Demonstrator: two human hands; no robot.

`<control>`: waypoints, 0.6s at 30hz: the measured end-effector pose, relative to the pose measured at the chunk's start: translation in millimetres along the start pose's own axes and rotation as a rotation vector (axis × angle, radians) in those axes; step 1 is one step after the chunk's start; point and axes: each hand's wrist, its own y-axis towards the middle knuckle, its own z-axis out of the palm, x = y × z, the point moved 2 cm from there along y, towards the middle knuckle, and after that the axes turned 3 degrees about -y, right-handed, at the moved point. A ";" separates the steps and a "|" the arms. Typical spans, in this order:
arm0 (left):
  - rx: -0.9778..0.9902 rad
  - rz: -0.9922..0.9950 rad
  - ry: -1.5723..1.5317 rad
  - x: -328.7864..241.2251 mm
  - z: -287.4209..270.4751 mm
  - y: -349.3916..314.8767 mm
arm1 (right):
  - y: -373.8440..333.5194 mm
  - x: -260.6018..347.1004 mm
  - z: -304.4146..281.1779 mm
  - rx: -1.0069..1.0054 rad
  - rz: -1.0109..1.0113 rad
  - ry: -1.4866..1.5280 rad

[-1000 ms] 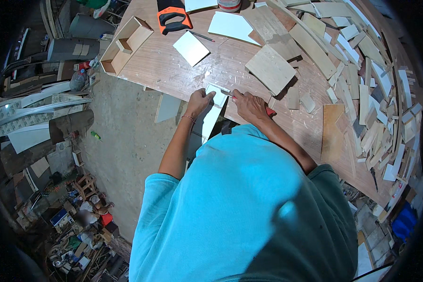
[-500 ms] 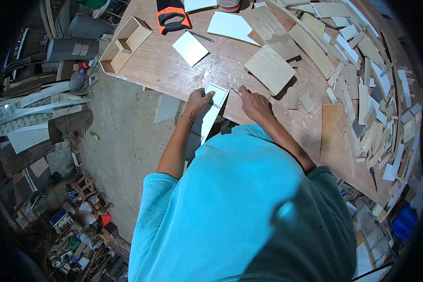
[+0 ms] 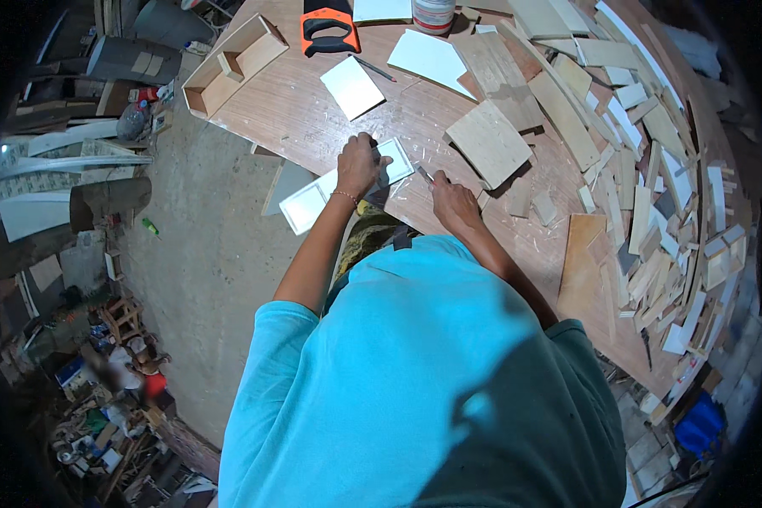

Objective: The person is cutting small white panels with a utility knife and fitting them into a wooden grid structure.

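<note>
My left hand (image 3: 360, 166) is closed on a long white panel (image 3: 309, 203) with a raised border. The panel lies aslant over the near edge of the workbench (image 3: 271, 140), one end on the bench and the other past it above the floor. My fingers and forearm hide its middle. Just right of the panel's bench end, my right hand (image 3: 455, 206) grips a slim utility knife (image 3: 424, 173), its metal blade pointing up and left toward that end. A small gap shows between blade and panel.
Up on the bench are an open wooden box (image 3: 237, 63), an orange-black handsaw (image 3: 330, 30), a pencil (image 3: 376, 69), a white board (image 3: 352, 88) and a tub (image 3: 434, 15). Wooden blocks (image 3: 488, 142) lie right of my hands; offcuts (image 3: 652, 203) heap along the right side.
The white panel has swung from pointing at my body to slanting out leftward over the bench edge. My left hand turned with it; the knife stays in my right hand.
</note>
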 end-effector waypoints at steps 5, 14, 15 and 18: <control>-0.108 0.039 0.085 -5.7 15.0 -6.7 | 3.9 4.8 5.7 -0.066 0.005 -0.037; -0.385 0.128 0.084 -15.2 21.7 -20.1 | 16.5 34.3 -16.1 -0.003 0.010 -0.153; -0.356 0.102 0.092 -15.0 21.9 -19.8 | 17.0 35.2 -13.1 -0.012 0.011 -0.169; -0.322 0.052 0.098 -13.7 22.8 -18.2 | 16.2 40.4 -9.2 -0.008 0.021 -0.193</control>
